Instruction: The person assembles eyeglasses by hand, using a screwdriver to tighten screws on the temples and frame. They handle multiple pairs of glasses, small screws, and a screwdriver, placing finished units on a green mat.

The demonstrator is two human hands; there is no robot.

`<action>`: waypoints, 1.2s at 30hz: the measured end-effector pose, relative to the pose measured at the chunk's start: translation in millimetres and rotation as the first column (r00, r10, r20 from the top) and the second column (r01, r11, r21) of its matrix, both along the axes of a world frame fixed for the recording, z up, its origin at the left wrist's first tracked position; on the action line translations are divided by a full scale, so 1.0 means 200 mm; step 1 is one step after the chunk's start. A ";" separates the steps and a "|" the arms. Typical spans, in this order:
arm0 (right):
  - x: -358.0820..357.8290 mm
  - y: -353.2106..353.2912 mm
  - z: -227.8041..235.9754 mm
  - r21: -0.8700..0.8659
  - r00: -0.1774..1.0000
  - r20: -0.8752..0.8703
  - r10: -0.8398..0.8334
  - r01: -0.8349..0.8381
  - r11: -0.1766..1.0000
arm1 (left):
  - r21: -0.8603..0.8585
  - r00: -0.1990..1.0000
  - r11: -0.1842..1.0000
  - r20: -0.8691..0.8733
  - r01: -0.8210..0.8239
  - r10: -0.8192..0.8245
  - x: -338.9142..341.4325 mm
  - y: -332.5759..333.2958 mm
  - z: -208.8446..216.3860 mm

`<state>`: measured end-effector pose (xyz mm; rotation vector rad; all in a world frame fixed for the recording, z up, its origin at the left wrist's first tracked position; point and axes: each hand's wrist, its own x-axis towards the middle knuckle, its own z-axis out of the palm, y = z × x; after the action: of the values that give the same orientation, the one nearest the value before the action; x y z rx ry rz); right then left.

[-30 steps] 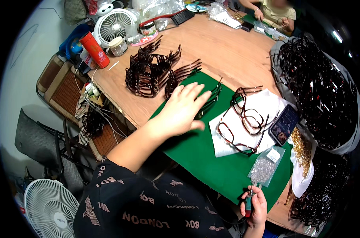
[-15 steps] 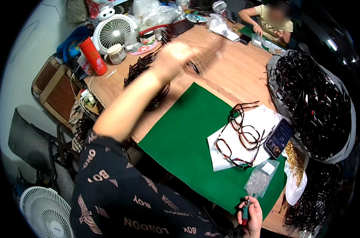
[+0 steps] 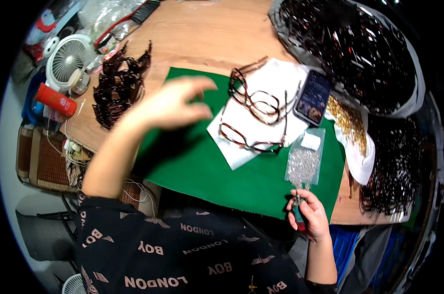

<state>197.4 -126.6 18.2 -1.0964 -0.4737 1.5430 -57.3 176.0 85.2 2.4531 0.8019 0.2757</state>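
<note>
My left hand (image 3: 185,102) hangs over the far left part of a green mat (image 3: 197,166), slightly blurred, its fingers apart with nothing in them. At the mat's near right edge my right hand (image 3: 311,215) is closed around a screwdriver (image 3: 297,210) with a green and red handle. Its metal end points at a clear bag of tiny silver screws (image 3: 303,165). Between my hands, a tortoiseshell pair of glasses (image 3: 251,145) rests on a white cloth (image 3: 234,153). Farther up the cloth lie more dark glasses (image 3: 249,102), overlapping. A phone (image 3: 312,98) lies at the cloth's right.
Dark glasses frames (image 3: 116,88) are stacked left of the mat. A large grey-rimmed sack (image 3: 413,105) full of dark glasses parts stands far right, with gold pieces (image 3: 350,125) and more dark parts (image 3: 393,166) below. A white fan (image 3: 69,61) and red bottle (image 3: 55,99) stand far left.
My left hand has come back from the far table, beside the stacked frames, to over the mat. My right hand still holds the screwdriver. The view has shifted, and the other person is out of sight.
</note>
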 end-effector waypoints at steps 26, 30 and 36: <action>-0.06 -0.03 0.21 -0.254 0.091 0.958 0.272 -0.171 0.952 | -0.442 0.300 0.497 0.891 0.747 0.341 -0.13 -0.55 -0.08; -0.07 -0.01 0.21 -0.248 0.053 0.963 0.264 -0.210 0.946 | -0.533 0.374 0.179 0.760 0.827 0.532 0.11 -0.69 -0.22; -0.07 -0.02 0.21 -0.269 -0.030 0.963 0.269 -0.212 0.939 | -0.608 0.500 -0.204 0.368 0.767 0.784 0.24 -0.83 -0.32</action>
<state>183.8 -129.7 59.9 -2.2018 -1.7385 0.6771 -9.9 9.5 20.5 0.1762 0.1395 0.5399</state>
